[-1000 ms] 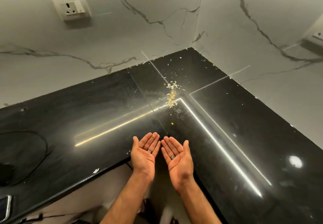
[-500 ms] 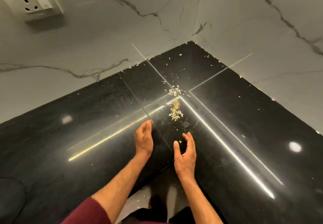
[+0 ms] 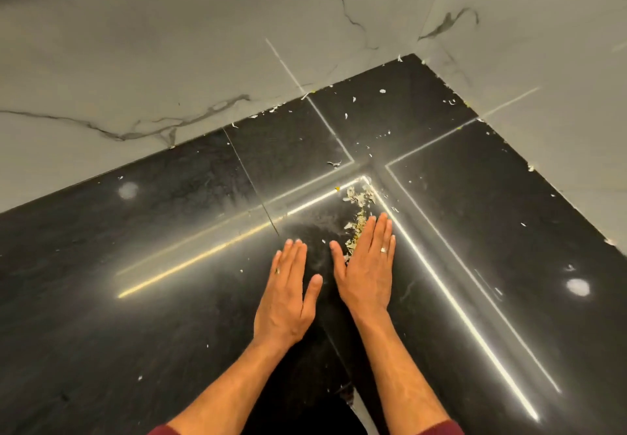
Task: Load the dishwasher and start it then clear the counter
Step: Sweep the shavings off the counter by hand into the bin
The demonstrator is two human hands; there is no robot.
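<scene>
A small heap of pale food scraps point(image 3: 357, 212) lies on the black corner counter point(image 3: 169, 298), in a line running toward the inner corner. My right hand point(image 3: 368, 271) lies flat, palm down, fingers together, its index side touching the near end of the scraps. My left hand point(image 3: 288, 290) rests flat on the counter just left of it, a narrow gap between the two. Both hands hold nothing. A ring shows on each hand.
Loose white flakes point(image 3: 382, 91) are scattered over the far corner and along the wall joints. Grey marble walls point(image 3: 169, 44) close the counter at the back and right. The counter's inner front edge point(image 3: 342, 380) meets between my forearms.
My hands went from cupped palms-up at the counter edge to palms-down flat on the counter, reaching forward until the right hand touches the scraps. The view moved closer to the corner.
</scene>
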